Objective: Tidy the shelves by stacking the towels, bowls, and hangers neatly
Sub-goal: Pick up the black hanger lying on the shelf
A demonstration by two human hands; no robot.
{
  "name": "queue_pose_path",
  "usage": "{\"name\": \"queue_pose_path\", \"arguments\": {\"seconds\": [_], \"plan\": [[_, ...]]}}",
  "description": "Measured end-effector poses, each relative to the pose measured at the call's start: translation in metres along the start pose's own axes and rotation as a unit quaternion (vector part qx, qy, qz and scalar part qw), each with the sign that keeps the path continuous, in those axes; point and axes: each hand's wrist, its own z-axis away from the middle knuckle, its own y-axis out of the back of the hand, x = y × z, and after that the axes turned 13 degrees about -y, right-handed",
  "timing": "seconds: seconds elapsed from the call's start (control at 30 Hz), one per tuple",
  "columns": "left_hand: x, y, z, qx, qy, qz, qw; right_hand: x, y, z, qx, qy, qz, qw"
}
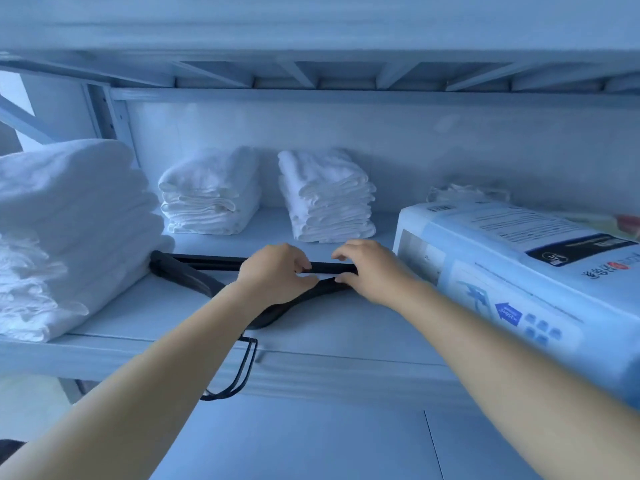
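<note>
Head view: big folded towels (pixel 69 216) at frame left; black hangers (pixel 187 276) lie flat on the shelf (pixel 346 329) at centre, left hand (pixel 277 277) and right hand (pixel 372 271) both curled around their bar; printed box (pixel 512 271) at right.

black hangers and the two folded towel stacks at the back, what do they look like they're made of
Black hangers: probably matte plastic or painted wood, going by the broad, smooth, dull arms; the hooks look like thin dark wire. Left towel stack and right towel stack: likely white cotton terry, judging by soft, fuzzy folded edges.
</note>
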Motion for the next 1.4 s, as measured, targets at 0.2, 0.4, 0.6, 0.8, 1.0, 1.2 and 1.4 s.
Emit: {"name": "queue_pose_path", "arguments": {"seconds": [0.2, 0.4, 0.6, 0.8, 1.0, 1.2, 1.4], "plan": [[0.016, 0.0, -0.023, 0.004, -0.055, 0.036, 0.998, 0.007, 0.038, 0.01, 0.072, -0.03, 0.008, 0.997], [0.031, -0.009, -0.047, -0.028, -0.105, 0.039, 0.993, 0.018, 0.063, 0.019, 0.103, -0.063, 0.018, 0.992], [0.007, -0.014, -0.04, -0.164, -0.083, -0.059, 0.981, 0.017, 0.027, 0.021, 0.014, -0.067, 0.024, 0.997], [-0.022, -0.008, -0.019, -0.131, -0.09, 0.009, 0.987, -0.004, -0.019, 0.005, -0.012, -0.031, 0.003, 0.999], [-0.064, 0.012, 0.012, -0.093, -0.167, 0.074, 0.979, -0.017, -0.037, -0.001, -0.062, 0.01, -0.054, 0.997], [-0.106, 0.016, 0.047, 0.022, -0.236, 0.089, 0.967, -0.014, -0.048, 0.001, -0.032, 0.039, -0.098, 0.994], [-0.109, 0.0, 0.057, 0.093, -0.237, 0.046, 0.966, -0.008, -0.061, 0.005, 0.031, 0.028, -0.107, 0.993]]}}
